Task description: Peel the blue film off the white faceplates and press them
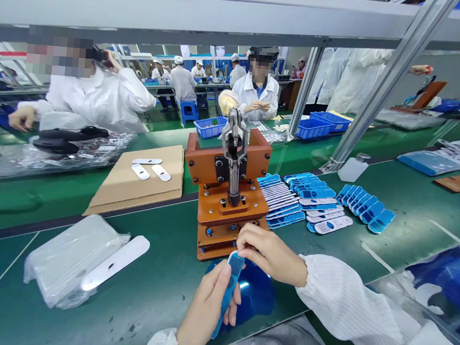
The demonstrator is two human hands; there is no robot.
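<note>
My left hand (211,299) is closed around a long, narrow remote control faceplate (232,280) with blue film over it, held tilted near the table's front edge. At its upper end my right hand (269,251) pinches with thumb and forefinger; whether it grips the plate's edge or only the film I cannot make out. Just beyond both hands stands an orange toggle press (233,202) with a metal lever. Under the hands lies a sheet of dark blue film (257,298).
Right of the press lie rows of blue-filmed and white faceplates (279,201). On the left are a plastic-wrapped stack (75,255), a long white strip (117,263) and cardboard (149,179) bearing 3 white pieces. A white bottle (353,168) stands behind. Co-workers sit across the bench.
</note>
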